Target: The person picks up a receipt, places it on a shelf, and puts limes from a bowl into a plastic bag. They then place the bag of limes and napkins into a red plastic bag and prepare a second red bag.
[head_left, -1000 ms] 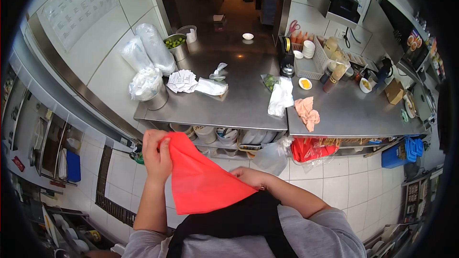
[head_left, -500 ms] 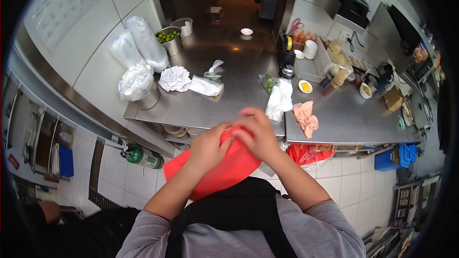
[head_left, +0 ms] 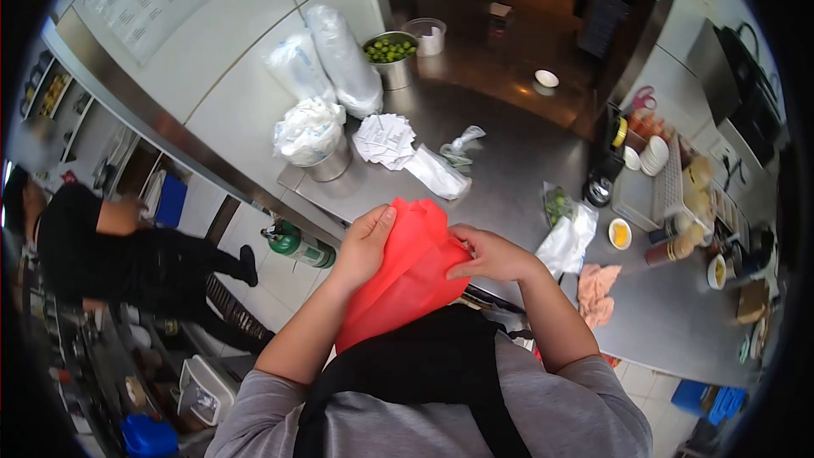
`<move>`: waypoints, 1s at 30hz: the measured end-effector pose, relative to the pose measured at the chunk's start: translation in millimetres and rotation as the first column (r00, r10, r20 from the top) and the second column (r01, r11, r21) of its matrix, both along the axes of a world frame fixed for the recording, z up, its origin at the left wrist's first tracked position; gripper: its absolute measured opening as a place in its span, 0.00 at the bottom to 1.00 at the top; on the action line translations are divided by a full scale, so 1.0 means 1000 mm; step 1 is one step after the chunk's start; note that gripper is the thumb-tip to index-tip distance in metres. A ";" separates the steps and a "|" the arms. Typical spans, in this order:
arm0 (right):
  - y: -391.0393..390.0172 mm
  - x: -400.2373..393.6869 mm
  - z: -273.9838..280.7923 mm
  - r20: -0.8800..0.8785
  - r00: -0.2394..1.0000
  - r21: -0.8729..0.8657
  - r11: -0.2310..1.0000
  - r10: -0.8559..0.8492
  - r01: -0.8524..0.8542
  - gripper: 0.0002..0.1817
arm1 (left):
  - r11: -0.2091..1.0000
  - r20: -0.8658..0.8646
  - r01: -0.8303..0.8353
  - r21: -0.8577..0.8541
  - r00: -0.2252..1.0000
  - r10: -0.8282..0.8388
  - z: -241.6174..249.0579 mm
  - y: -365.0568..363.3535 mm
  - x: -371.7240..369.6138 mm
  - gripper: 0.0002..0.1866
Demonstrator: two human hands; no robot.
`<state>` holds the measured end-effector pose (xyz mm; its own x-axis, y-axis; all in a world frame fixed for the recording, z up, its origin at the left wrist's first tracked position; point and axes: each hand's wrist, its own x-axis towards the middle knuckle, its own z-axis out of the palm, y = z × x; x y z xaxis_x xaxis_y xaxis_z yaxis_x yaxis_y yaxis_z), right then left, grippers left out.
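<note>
A red bag (head_left: pixel 407 276) of thin, soft material hangs in front of the black apron, held up near its top edge. My left hand (head_left: pixel 365 246) is closed on the bag's left side, thumb pointing up along the edge. On the opposite side, my right hand (head_left: pixel 490 254) pinches the bag's right edge between thumb and fingers. The inside of the bag is hidden from view. Just beyond it on the steel counter (head_left: pixel 500 195) lie a white paper packet (head_left: pixel 439 172) and a small knotted clear bag (head_left: pixel 462 148) with something green inside.
Left on the counter are stacked paper slips (head_left: pixel 384 141), a metal pot of plastic bags (head_left: pixel 326 161) and a pot of green limes (head_left: pixel 392 51). To the right are a pink cloth (head_left: pixel 598 295) and sauce bottles (head_left: pixel 676 248). A green gas cylinder (head_left: pixel 298 246) and a person in black (head_left: pixel 119 237) are at left.
The view has turned left, bringing the person in black into sight. My hands, close together before, have moved apart to opposite sides of the red bag, which now stands more upright.
</note>
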<state>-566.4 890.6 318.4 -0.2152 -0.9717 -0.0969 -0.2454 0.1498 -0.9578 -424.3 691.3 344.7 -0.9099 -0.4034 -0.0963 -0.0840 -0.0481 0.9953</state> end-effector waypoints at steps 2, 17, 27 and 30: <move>-0.016 -0.005 -0.008 0.132 0.991 -0.039 0.999 0.027 -0.022 0.29 | 1.000 0.033 -0.009 0.017 0.999 0.009 0.006 0.001 0.001 0.18; -0.048 -0.027 -0.003 0.513 0.855 -0.298 0.950 0.079 0.091 0.19 | 0.982 -0.042 0.186 0.019 0.982 -0.185 -0.012 -0.051 -0.007 0.11; -0.096 0.053 0.048 -0.094 0.906 -0.408 0.846 -0.414 0.344 0.15 | 0.856 -0.139 0.355 0.375 0.935 -0.327 -0.005 -0.076 0.000 0.08; -0.098 0.059 0.033 -0.016 0.818 -0.293 0.785 -0.574 0.545 0.10 | 0.844 -0.165 0.376 0.383 0.926 -0.338 -0.021 -0.084 -0.002 0.08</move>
<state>-507.0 792.6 351.4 -0.7236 -0.6619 0.1956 -0.2925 0.0374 -0.9555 -426.5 607.4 323.5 -0.9957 0.0078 -0.0924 -0.0869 -0.4272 0.9000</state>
